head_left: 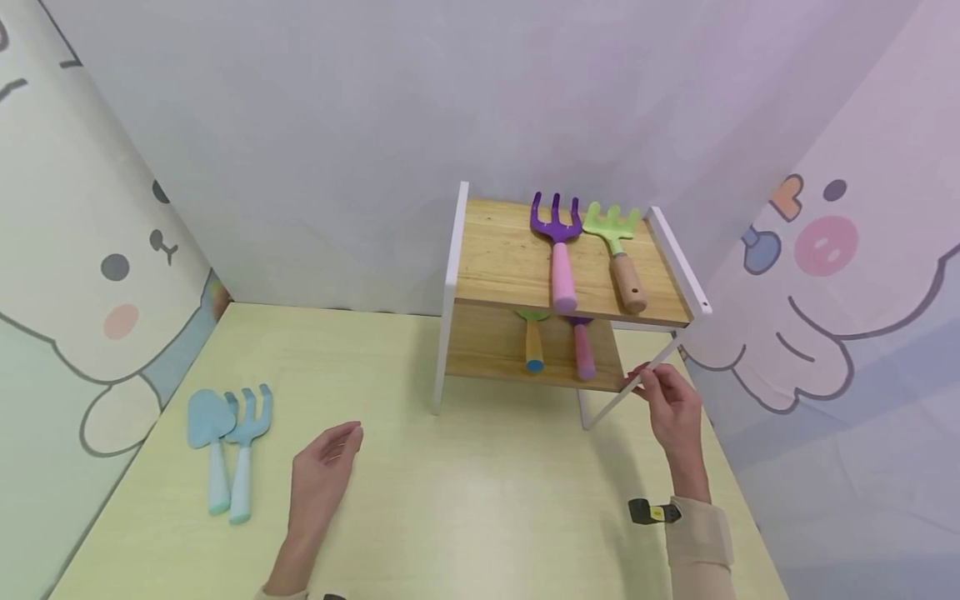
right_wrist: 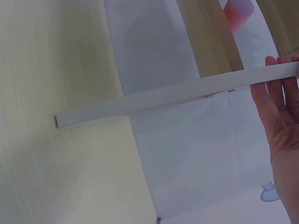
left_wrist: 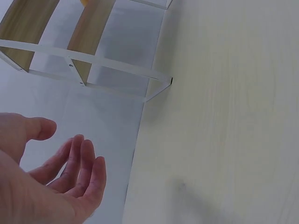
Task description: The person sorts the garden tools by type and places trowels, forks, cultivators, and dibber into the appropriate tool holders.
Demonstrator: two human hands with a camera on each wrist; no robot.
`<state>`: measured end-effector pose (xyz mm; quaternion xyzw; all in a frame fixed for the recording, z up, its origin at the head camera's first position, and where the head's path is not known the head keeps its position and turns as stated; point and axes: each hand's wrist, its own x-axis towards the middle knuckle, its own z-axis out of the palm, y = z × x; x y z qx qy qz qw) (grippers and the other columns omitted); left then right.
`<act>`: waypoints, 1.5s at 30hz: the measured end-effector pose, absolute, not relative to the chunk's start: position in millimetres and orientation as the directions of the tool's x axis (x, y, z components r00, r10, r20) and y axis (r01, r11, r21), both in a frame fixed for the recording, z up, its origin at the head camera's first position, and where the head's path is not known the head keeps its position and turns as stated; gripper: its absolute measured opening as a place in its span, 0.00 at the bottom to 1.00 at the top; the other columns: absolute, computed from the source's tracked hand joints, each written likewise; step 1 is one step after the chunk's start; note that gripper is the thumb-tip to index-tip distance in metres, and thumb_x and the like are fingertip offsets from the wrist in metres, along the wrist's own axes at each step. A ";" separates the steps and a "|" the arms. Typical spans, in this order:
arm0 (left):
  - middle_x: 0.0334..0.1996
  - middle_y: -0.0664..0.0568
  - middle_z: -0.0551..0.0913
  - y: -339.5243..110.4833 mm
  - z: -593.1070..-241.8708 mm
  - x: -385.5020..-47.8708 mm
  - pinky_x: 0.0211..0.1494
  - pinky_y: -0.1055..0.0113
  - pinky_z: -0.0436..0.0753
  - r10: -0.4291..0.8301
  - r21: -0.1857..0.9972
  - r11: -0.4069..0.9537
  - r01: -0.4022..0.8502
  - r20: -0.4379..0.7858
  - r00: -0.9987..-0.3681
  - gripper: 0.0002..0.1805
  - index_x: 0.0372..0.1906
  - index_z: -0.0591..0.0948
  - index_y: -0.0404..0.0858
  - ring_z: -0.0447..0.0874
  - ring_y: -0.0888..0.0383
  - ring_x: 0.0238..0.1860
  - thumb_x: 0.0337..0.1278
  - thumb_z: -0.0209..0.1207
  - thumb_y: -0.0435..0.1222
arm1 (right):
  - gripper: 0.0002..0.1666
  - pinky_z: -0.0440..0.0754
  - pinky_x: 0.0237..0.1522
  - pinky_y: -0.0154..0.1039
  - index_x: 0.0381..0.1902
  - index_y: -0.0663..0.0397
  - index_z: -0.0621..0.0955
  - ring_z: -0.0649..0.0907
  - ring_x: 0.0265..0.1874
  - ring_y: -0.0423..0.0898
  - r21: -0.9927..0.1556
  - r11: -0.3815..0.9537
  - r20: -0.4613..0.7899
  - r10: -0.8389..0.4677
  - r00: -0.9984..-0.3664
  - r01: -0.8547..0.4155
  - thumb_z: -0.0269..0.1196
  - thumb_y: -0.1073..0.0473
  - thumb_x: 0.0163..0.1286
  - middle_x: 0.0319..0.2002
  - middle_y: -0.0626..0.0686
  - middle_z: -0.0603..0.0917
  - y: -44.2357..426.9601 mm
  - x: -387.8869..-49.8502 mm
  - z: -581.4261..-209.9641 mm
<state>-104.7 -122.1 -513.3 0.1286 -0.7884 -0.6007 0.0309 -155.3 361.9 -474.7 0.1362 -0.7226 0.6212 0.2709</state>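
Observation:
A two-tier wooden shelf (head_left: 495, 262) with white side frames stands at the table's back right. My right hand (head_left: 673, 412) grips its right white leg (right_wrist: 163, 95) beside the lower board, its fingers curled behind the bar in the right wrist view. Over the table, left of the shelf, my left hand (head_left: 321, 475) holds nothing, fingers loosely bent. On the top board lie a purple fork with a pink handle (head_left: 562, 275) and a green rake with a brown handle (head_left: 626, 279). Two more handles, orange (head_left: 533, 346) and pink (head_left: 583, 350), show on the lower board.
A light blue shovel (head_left: 210, 417) and a light blue fork (head_left: 243, 467) lie side by side on the table (head_left: 480, 517) at the left. Curtains with cartoon animals (head_left: 90, 250) hang around the back and sides.

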 end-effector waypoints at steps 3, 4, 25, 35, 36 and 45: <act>0.52 0.42 0.88 -126.8 -513.4 -102.5 0.46 0.83 0.80 -0.249 0.950 0.254 -0.183 -0.119 -0.961 0.21 0.58 0.84 0.35 0.83 0.75 0.42 0.73 0.61 0.47 | 0.07 0.87 0.44 0.35 0.41 0.87 0.74 0.90 0.37 0.41 -0.827 0.172 0.558 0.139 -0.818 -0.535 0.53 0.79 0.75 0.38 0.48 0.87 362.1 -155.7 -475.6; 0.52 0.42 0.88 -128.8 -514.0 -101.9 0.46 0.83 0.79 -0.250 0.947 0.259 -0.189 -0.123 -0.960 0.22 0.58 0.84 0.34 0.83 0.75 0.42 0.74 0.60 0.47 | 0.07 0.87 0.44 0.35 0.41 0.87 0.74 0.90 0.38 0.41 -0.827 0.172 0.557 0.138 -0.819 -0.534 0.54 0.78 0.75 0.38 0.48 0.87 362.1 -155.8 -475.6; 0.47 0.53 0.90 -176.3 -530.5 -94.9 0.41 0.87 0.76 -0.398 0.883 0.337 -0.326 -0.180 -0.900 0.24 0.59 0.84 0.38 0.78 0.82 0.36 0.73 0.60 0.51 | 0.06 0.87 0.44 0.34 0.42 0.85 0.75 0.89 0.38 0.40 -0.843 0.163 0.534 0.150 -0.832 -0.512 0.54 0.78 0.75 0.38 0.47 0.87 361.9 -155.8 -475.6; 0.50 0.50 0.88 -192.9 -536.8 -93.5 0.39 0.88 0.74 -0.451 0.856 0.356 -0.374 -0.194 -0.871 0.25 0.60 0.83 0.37 0.73 0.85 0.35 0.73 0.59 0.51 | 0.07 0.87 0.44 0.33 0.42 0.84 0.76 0.89 0.39 0.39 -0.846 0.173 0.529 0.157 -0.834 -0.504 0.54 0.77 0.76 0.38 0.48 0.87 360.2 -154.3 -475.2; 0.49 0.49 0.88 -194.5 -537.5 -93.3 0.39 0.88 0.74 -0.460 0.856 0.359 -0.373 -0.185 -0.868 0.24 0.60 0.83 0.36 0.73 0.85 0.34 0.73 0.59 0.51 | 0.07 0.87 0.45 0.33 0.42 0.85 0.75 0.89 0.39 0.40 -0.847 0.169 0.528 0.159 -0.834 -0.504 0.53 0.77 0.76 0.38 0.48 0.87 360.4 -154.3 -475.4; 0.33 0.77 0.81 -211.4 -541.1 -88.0 0.38 0.85 0.72 -0.545 0.846 0.338 -0.413 -0.182 -0.819 0.24 0.59 0.84 0.38 0.72 0.88 0.30 0.72 0.59 0.50 | 0.07 0.87 0.44 0.33 0.42 0.85 0.76 0.89 0.37 0.40 -0.856 0.145 0.516 0.173 -0.839 -0.496 0.54 0.77 0.76 0.37 0.49 0.87 359.3 -155.1 -475.9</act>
